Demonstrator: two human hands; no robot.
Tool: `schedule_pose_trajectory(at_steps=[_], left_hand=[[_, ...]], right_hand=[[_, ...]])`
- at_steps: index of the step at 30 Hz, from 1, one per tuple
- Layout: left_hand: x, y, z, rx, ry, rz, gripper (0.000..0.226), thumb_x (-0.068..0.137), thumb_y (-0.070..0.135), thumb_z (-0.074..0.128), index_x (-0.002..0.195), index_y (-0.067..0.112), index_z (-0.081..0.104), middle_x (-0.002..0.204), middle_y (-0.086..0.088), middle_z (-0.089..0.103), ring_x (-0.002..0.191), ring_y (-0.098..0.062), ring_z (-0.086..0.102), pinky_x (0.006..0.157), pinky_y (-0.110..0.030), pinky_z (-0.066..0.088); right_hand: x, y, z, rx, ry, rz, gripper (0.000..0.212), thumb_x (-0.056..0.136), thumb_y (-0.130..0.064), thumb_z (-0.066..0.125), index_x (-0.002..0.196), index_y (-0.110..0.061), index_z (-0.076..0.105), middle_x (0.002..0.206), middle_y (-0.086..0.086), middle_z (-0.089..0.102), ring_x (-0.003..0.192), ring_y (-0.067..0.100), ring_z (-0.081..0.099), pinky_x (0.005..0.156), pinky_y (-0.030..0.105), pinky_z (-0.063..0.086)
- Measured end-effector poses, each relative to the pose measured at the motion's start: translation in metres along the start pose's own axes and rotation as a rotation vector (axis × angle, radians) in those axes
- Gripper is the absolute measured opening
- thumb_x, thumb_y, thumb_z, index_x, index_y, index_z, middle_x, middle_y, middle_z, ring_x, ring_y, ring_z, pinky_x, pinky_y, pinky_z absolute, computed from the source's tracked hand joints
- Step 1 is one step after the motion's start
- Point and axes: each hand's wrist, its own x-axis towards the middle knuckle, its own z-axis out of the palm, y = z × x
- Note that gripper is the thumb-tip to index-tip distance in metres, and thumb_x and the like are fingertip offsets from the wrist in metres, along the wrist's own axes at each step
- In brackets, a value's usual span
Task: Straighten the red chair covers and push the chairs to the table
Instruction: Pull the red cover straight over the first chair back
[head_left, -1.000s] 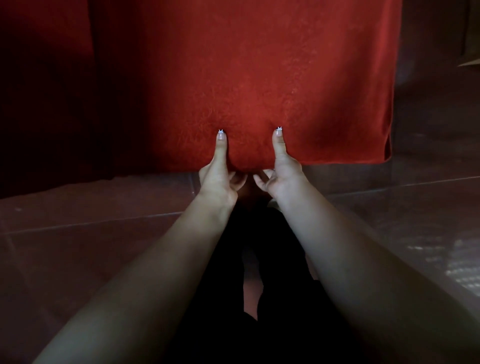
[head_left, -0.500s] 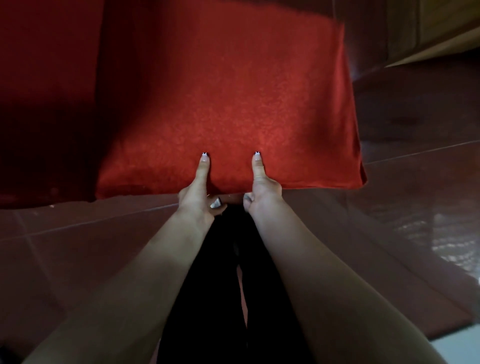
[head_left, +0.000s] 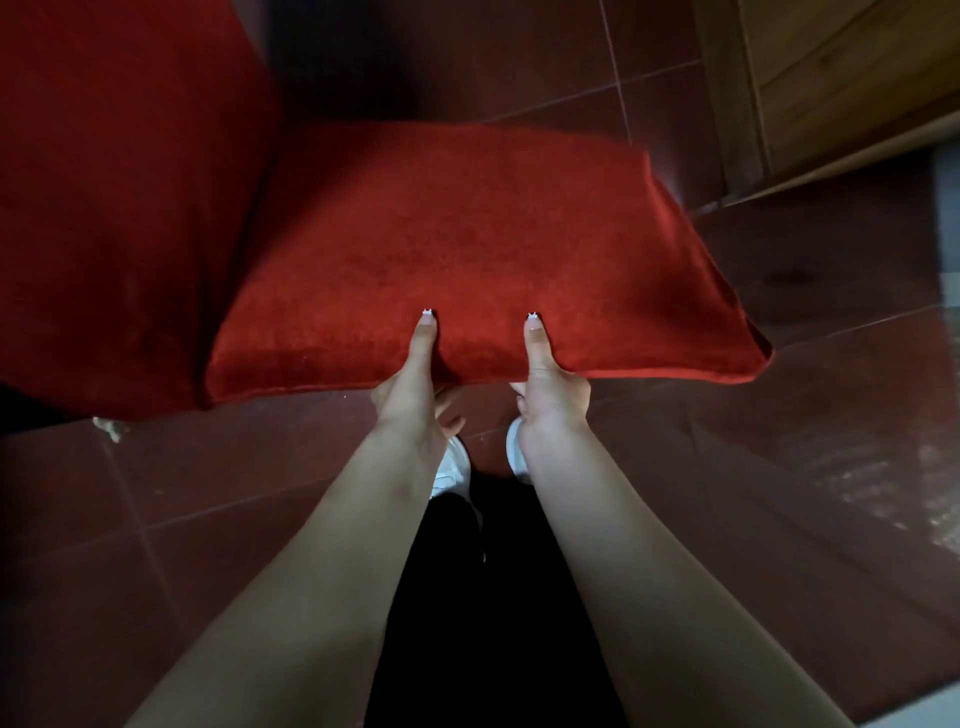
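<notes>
Red plush chair cover (head_left: 483, 249) lies fairly smooth over the seat just ahead, above a dark tiled floor (head_left: 779, 467). The left hand (head_left: 415, 384) and right hand (head_left: 550, 389) pinch its front edge, thumbs on top and fingers tucked beneath. A second covered chair (head_left: 114, 208) stands at left. Straightening here looks nearly done, but pushing the chairs in seems yet to come.

The single head-worn camera looks steeply down, close above the red chair cover (head_left: 467, 249) and the tiled floor (head_left: 779, 467) below.
</notes>
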Motion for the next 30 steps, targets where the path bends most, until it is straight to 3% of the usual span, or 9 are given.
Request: schedule_pose_trajectory(at_steps=[5,9,12,16,20,22,25,27,30], left_hand=[[-0.015,0.027,0.012,0.004,-0.019,0.037,0.044,0.068,0.060,0.072,0.087,0.027,0.049,0.089,0.009,0.063,0.085,-0.014,0.066,0.092,-0.053,0.039],[-0.030,0.052,0.029,-0.034,0.051,0.072,0.066,0.067,0.059,0.073,0.113,0.019,0.049,0.093,0.008,0.060,0.085,-0.011,0.062,0.090,-0.047,0.042],[-0.036,0.068,0.044,-0.088,0.053,0.158,0.055,0.069,0.055,0.074,0.107,0.021,0.053,0.088,0.013,0.060,0.075,-0.002,0.060,0.082,-0.036,0.045],[-0.040,0.100,0.066,-0.070,0.103,0.223,0.050,0.068,0.061,0.072,0.096,0.021,0.061,0.085,0.011,0.064,0.076,-0.004,0.061,0.089,-0.037,0.050],[-0.042,0.128,0.082,-0.076,0.117,0.243,0.043,0.069,0.060,0.072,0.075,0.021,0.054,0.074,0.014,0.059,0.062,0.001,0.055,0.086,-0.037,0.051],[-0.044,0.141,0.088,-0.073,0.126,0.245,0.048,0.068,0.061,0.072,0.091,0.021,0.058,0.085,0.009,0.060,0.068,-0.004,0.056,0.090,-0.042,0.050],[-0.044,0.160,0.096,-0.083,0.115,0.219,0.096,0.065,0.063,0.072,0.137,0.011,0.036,0.122,0.000,0.057,0.101,-0.020,0.060,0.097,-0.051,0.045],[-0.039,0.170,0.100,-0.059,0.121,0.219,0.115,0.063,0.066,0.071,0.147,0.008,0.017,0.136,-0.003,0.049,0.117,-0.026,0.054,0.100,-0.053,0.041],[-0.037,0.188,0.109,-0.043,0.121,0.221,0.124,0.059,0.067,0.073,0.147,0.005,0.010,0.134,-0.007,0.050,0.116,-0.027,0.054,0.100,-0.053,0.041]], right_hand=[[-0.015,-0.027,0.012,0.047,0.009,-0.053,0.041,0.067,-0.055,0.077,0.080,-0.019,0.061,0.091,-0.002,0.070,0.083,0.015,0.068,0.075,0.025,0.054],[-0.027,-0.048,0.021,0.107,-0.036,-0.142,0.034,0.071,-0.048,0.077,0.088,-0.021,0.064,0.091,-0.006,0.071,0.084,0.014,0.070,0.074,0.022,0.055],[-0.029,-0.070,0.028,0.104,-0.115,-0.191,0.050,0.072,-0.048,0.075,0.112,-0.022,0.061,0.099,-0.009,0.070,0.083,0.010,0.070,0.067,0.020,0.054],[-0.030,-0.102,0.047,0.053,-0.146,-0.186,0.070,0.065,-0.058,0.074,0.124,-0.027,0.054,0.116,-0.010,0.063,0.103,0.014,0.062,0.085,0.036,0.051],[-0.036,-0.130,0.068,0.123,-0.181,-0.164,0.103,0.043,-0.067,0.074,0.133,-0.025,0.047,0.129,-0.010,0.054,0.121,0.015,0.051,0.107,0.046,0.036],[-0.035,-0.140,0.077,0.156,-0.183,-0.173,0.099,0.051,-0.063,0.077,0.136,-0.026,0.043,0.131,-0.011,0.052,0.123,0.014,0.048,0.108,0.046,0.035],[-0.030,-0.155,0.088,0.202,-0.161,-0.175,0.093,0.060,-0.056,0.079,0.138,-0.025,0.039,0.131,-0.011,0.050,0.122,0.012,0.047,0.108,0.044,0.037],[-0.029,-0.164,0.096,0.220,-0.144,-0.165,0.096,0.060,-0.055,0.080,0.139,-0.022,0.037,0.132,-0.009,0.049,0.121,0.013,0.046,0.108,0.043,0.037],[-0.027,-0.178,0.110,0.278,-0.110,-0.167,0.095,0.061,-0.052,0.082,0.138,-0.019,0.036,0.129,-0.006,0.051,0.118,0.015,0.050,0.106,0.042,0.039]])
